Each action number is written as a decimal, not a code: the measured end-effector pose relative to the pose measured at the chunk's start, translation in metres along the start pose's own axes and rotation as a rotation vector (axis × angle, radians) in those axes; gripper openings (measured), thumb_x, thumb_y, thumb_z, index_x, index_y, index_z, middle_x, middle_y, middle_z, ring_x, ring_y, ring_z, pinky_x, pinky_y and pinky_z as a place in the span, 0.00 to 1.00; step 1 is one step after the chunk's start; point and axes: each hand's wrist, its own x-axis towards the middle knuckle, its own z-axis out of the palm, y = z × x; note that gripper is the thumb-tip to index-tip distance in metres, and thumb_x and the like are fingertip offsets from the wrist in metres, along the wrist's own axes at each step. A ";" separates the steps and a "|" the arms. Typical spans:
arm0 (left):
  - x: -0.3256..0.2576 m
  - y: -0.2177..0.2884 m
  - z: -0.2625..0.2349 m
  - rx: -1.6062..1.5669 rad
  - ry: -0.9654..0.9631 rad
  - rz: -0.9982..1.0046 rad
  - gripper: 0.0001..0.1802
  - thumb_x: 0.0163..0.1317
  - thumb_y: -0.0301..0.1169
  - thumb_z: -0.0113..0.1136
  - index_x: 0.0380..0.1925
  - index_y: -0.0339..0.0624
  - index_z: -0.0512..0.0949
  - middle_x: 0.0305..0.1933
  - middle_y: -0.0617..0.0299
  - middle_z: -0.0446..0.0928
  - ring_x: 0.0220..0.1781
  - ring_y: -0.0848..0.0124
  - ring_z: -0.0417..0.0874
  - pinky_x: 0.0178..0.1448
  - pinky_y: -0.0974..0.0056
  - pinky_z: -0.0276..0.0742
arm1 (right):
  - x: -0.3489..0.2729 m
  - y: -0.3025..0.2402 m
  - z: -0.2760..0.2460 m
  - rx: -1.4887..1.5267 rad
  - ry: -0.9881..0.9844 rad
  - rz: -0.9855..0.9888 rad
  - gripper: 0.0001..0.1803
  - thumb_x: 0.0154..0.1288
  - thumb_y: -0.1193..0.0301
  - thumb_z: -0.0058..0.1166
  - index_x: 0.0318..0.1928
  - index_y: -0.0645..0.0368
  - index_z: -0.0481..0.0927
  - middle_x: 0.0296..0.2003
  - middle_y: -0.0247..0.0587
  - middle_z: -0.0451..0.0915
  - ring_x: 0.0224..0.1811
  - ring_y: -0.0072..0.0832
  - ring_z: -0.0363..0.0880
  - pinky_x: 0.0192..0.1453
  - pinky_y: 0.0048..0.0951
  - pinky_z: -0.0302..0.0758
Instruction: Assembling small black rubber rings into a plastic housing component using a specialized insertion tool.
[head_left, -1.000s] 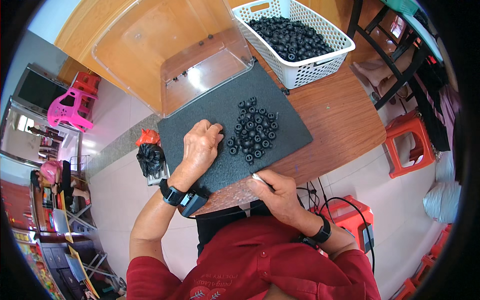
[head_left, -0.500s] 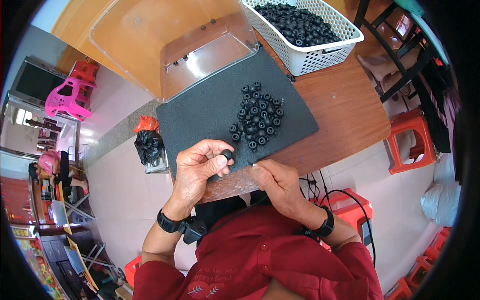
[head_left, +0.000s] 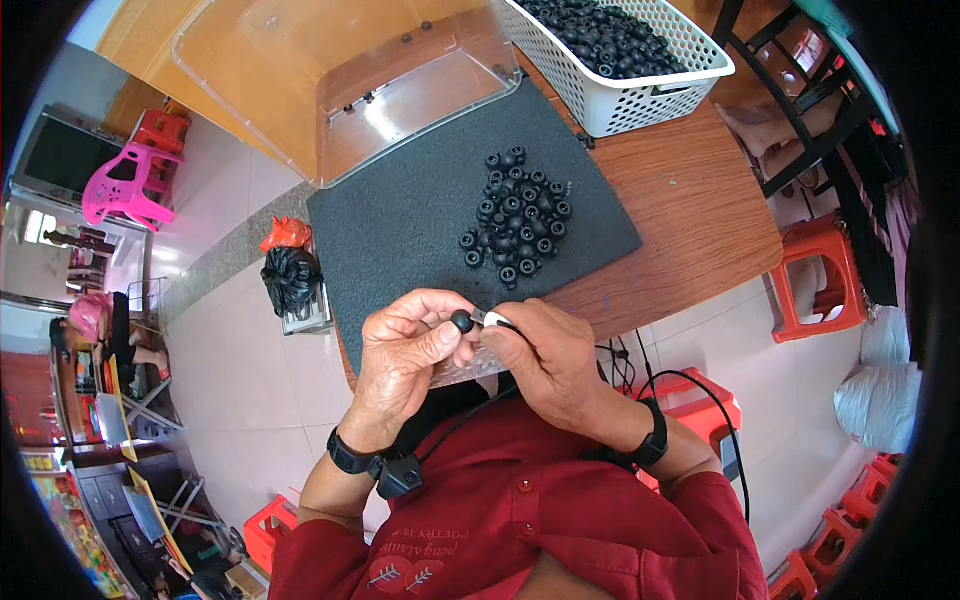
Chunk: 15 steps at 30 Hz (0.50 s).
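Observation:
Between its thumb and fingers, my left hand (head_left: 400,345) pinches a small round black rubber-like part (head_left: 462,321). My right hand (head_left: 556,362) grips a small tool (head_left: 493,320) with a white and black handle; its short, thin metal tip meets the black part or is right beside it. Most of the handle is hidden in the right fist. Beyond the hands, a pile of similar black parts (head_left: 520,215), many showing ringed hollow ends, lies on a dark grey mat (head_left: 390,220).
A clear plastic bin (head_left: 250,110) with a few black parts stands at the back left. At the back right, a white perforated basket (head_left: 625,105) is full of them. The wooden table (head_left: 690,215) extends right, near a red stool (head_left: 820,280). Black cables (head_left: 700,385) hang below.
My right hand has moved left and up, bringing the tool's tip to the black part. The left hand has shifted slightly right, still pinching that part.

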 end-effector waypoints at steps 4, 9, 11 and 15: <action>-0.002 -0.002 0.001 -0.004 0.009 -0.013 0.14 0.64 0.23 0.67 0.48 0.29 0.80 0.38 0.53 0.84 0.34 0.71 0.85 0.41 0.69 0.83 | -0.002 0.004 0.004 -0.025 0.017 -0.012 0.08 0.69 0.69 0.59 0.35 0.60 0.79 0.24 0.42 0.75 0.25 0.41 0.76 0.28 0.41 0.69; -0.003 -0.005 0.001 -0.025 0.022 -0.012 0.14 0.63 0.22 0.67 0.48 0.29 0.80 0.37 0.54 0.84 0.34 0.70 0.85 0.41 0.68 0.83 | -0.004 0.006 0.006 -0.056 0.011 -0.027 0.09 0.68 0.68 0.60 0.34 0.60 0.78 0.23 0.42 0.74 0.25 0.41 0.75 0.28 0.41 0.69; -0.003 -0.005 0.002 -0.020 0.022 -0.012 0.14 0.64 0.22 0.67 0.48 0.30 0.80 0.37 0.54 0.84 0.33 0.71 0.85 0.41 0.68 0.83 | -0.004 0.007 0.006 -0.085 0.008 -0.037 0.10 0.69 0.68 0.60 0.33 0.59 0.77 0.23 0.42 0.73 0.25 0.41 0.75 0.28 0.41 0.69; -0.005 -0.005 0.004 -0.009 0.034 -0.020 0.14 0.64 0.23 0.67 0.48 0.30 0.80 0.37 0.54 0.84 0.32 0.71 0.85 0.40 0.68 0.84 | -0.006 0.008 0.004 -0.158 -0.010 -0.078 0.11 0.69 0.66 0.59 0.33 0.59 0.76 0.22 0.42 0.72 0.24 0.41 0.74 0.28 0.40 0.69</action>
